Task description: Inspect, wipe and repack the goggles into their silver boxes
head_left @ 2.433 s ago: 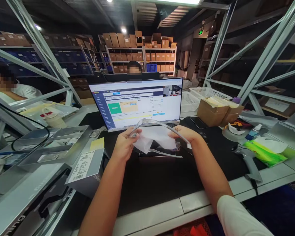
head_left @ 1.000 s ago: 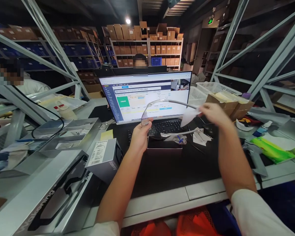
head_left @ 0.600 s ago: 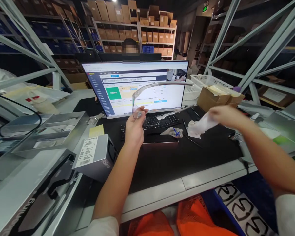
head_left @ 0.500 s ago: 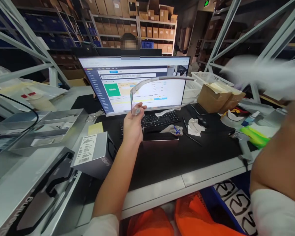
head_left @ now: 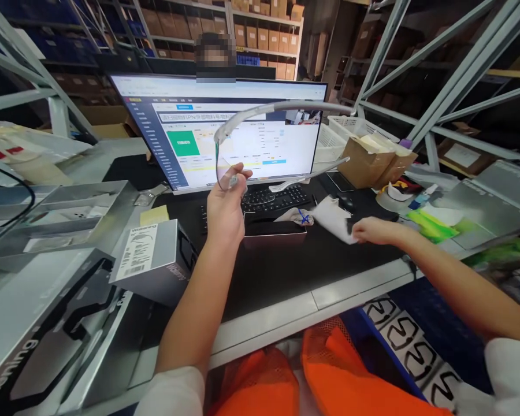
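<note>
A pair of clear-framed glasses (head_left: 281, 107) is held up in front of the monitor (head_left: 184, 141) by the left hand (head_left: 227, 208), its front rim pinched between thumb and fingers; exactly where the fingertips meet the lens cannot be told. The two temples are stretched out from that grip towards the right, one crossing the screen high up, the other lower, above the keyboard (head_left: 292, 196), and neither is touched by the right hand (head_left: 377, 231). That hand is placed lower and well apart from the glasses, over the right part of the black mat (head_left: 268, 277), and a corner of a white wipe (head_left: 333, 219) is pinched in its closed fingers; whether cloth or paper is held cannot be told. The wipe is spread leftwards from the fingertips, near a small grey pouch (head_left: 301, 216) marked with a blue cross. The pouch is laid partly over a shallow dark box (head_left: 275, 233), which is set just to the right of the left hand and below the glasses.
</note>
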The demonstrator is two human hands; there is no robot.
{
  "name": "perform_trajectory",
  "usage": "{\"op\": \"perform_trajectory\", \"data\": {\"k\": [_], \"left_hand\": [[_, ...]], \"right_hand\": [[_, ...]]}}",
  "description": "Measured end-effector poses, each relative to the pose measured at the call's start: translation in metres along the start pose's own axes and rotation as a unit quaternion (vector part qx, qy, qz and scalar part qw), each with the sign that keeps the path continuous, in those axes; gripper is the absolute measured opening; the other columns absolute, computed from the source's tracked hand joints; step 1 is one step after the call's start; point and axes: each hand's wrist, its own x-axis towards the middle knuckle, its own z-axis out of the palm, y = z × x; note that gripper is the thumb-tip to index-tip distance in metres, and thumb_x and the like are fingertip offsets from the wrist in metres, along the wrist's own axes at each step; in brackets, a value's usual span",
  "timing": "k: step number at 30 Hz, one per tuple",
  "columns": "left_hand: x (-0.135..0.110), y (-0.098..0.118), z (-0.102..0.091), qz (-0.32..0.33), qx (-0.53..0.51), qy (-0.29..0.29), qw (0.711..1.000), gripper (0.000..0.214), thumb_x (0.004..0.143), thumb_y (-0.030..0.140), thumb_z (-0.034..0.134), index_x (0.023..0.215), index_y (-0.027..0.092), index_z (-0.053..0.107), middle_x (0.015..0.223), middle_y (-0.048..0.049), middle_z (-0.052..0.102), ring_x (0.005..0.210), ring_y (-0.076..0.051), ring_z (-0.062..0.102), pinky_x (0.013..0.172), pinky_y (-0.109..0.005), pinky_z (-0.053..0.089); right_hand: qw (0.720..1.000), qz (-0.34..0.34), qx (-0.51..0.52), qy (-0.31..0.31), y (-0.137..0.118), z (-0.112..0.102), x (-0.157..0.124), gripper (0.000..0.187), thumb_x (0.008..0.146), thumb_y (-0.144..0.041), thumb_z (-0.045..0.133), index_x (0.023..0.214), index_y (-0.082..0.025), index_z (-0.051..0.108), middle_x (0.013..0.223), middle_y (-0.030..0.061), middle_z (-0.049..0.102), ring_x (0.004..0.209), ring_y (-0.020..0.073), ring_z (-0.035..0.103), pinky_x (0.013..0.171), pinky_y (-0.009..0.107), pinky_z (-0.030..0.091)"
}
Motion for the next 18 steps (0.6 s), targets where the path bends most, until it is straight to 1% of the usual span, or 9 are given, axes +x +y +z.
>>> {"op": "perform_trajectory", "data": {"k": [3, 5, 7, 9, 11, 12, 14, 16, 18], "left_hand": [[-0.005, 0.001, 0.004, -0.008, -0.007, -0.002, 1.000, 0.047, 0.065, 0.052, 0.087, 0.098, 0.021, 0.073, 0.096, -0.0044, 0.072, 0.111, -0.023, 0.063, 0.094, -0.031, 0.044], [-0.010, 0.001, 0.008, -0.021, -0.012, -0.009, 1.000, 0.045, 0.066, 0.053, 0.086, 0.095, 0.020, 0.073, 0.093, -0.0044, 0.072, 0.106, -0.021, 0.065, 0.089, -0.029, 0.045], [-0.018, 0.001, 0.012, -0.042, -0.018, -0.029, 0.999, 0.044, 0.066, 0.053, 0.085, 0.093, 0.019, 0.073, 0.090, -0.0041, 0.072, 0.099, -0.019, 0.067, 0.084, -0.027, 0.047], [-0.026, 0.001, 0.016, -0.063, -0.018, -0.058, 0.996, 0.042, 0.065, 0.050, 0.087, 0.090, 0.019, 0.073, 0.087, -0.0032, 0.072, 0.092, -0.017, 0.068, 0.081, -0.025, 0.048], [-0.031, 0.003, 0.017, -0.066, -0.015, -0.079, 0.995, 0.040, 0.063, 0.046, 0.089, 0.088, 0.018, 0.072, 0.082, -0.0013, 0.071, 0.085, -0.015, 0.069, 0.080, -0.025, 0.050], [-0.031, 0.005, 0.016, -0.060, -0.015, -0.085, 0.995, 0.040, 0.063, 0.044, 0.089, 0.088, 0.019, 0.072, 0.079, -0.0001, 0.070, 0.081, -0.015, 0.070, 0.080, -0.025, 0.051], [-0.030, 0.011, 0.012, -0.037, -0.019, -0.085, 0.995, 0.039, 0.063, 0.042, 0.090, 0.087, 0.019, 0.070, 0.075, 0.0020, 0.069, 0.075, -0.014, 0.071, 0.081, -0.027, 0.053], [-0.025, 0.016, 0.007, -0.015, -0.025, -0.078, 0.996, 0.037, 0.066, 0.043, 0.087, 0.086, 0.019, 0.068, 0.074, 0.0022, 0.070, 0.074, -0.015, 0.072, 0.082, -0.029, 0.055], [-0.019, 0.020, 0.002, -0.001, -0.037, -0.064, 0.997, 0.035, 0.069, 0.044, 0.085, 0.087, 0.020, 0.066, 0.076, 0.0014, 0.072, 0.077, -0.017, 0.074, 0.081, -0.029, 0.056]], "right_hand": [[0.999, -0.010, -0.015, -0.047, -0.011, -0.007, 0.000, 0.026, 0.089, -0.039, 0.060, 0.074, -0.018, 0.068, 0.076, 0.0040, 0.067, 0.069, 0.0161, 0.058, 0.061, 0.027, 0.043], [0.998, -0.020, 0.009, -0.067, -0.029, -0.016, 0.000, 0.031, 0.086, -0.041, 0.055, 0.067, -0.018, 0.064, 0.065, 0.0021, 0.063, 0.064, 0.0156, 0.054, 0.058, 0.027, 0.037], [0.995, -0.027, 0.059, -0.072, -0.053, -0.019, 0.000, 0.035, 0.085, -0.045, 0.053, 0.065, -0.018, 0.062, 0.060, 0.0008, 0.058, 0.059, 0.0145, 0.050, 0.056, 0.027, 0.034], [0.990, -0.038, 0.110, -0.085, -0.079, -0.015, 0.001, 0.037, 0.084, -0.046, 0.054, 0.062, -0.018, 0.059, 0.059, 0.0007, 0.057, 0.058, 0.0139, 0.049, 0.055, 0.027, 0.033], [0.983, -0.050, 0.154, -0.092, -0.098, -0.009, 0.003, 0.038, 0.083, -0.047, 0.055, 0.060, -0.017, 0.057, 0.059, 0.0005, 0.055, 0.058, 0.0134, 0.047, 0.055, 0.027, 0.032], [0.981, -0.056, 0.168, -0.085, -0.105, -0.008, 0.004, 0.038, 0.083, -0.047, 0.056, 0.060, -0.018, 0.056, 0.059, 0.0000, 0.054, 0.058, 0.0131, 0.046, 0.055, 0.027, 0.032], [0.982, -0.063, 0.171, -0.041, -0.109, -0.013, 0.009, 0.036, 0.083, -0.046, 0.056, 0.061, -0.018, 0.056, 0.058, -0.0011, 0.050, 0.056, 0.0125, 0.044, 0.054, 0.027, 0.031], [0.985, -0.066, 0.157, 0.018, -0.103, -0.029, 0.014, 0.032, 0.084, -0.044, 0.057, 0.064, -0.018, 0.059, 0.058, -0.0008, 0.051, 0.056, 0.0129, 0.044, 0.055, 0.027, 0.032], [0.983, -0.061, 0.156, 0.074, -0.092, -0.049, 0.018, 0.028, 0.085, -0.042, 0.060, 0.069, -0.019, 0.062, 0.062, 0.0006, 0.055, 0.058, 0.0139, 0.048, 0.056, 0.027, 0.035]]}}
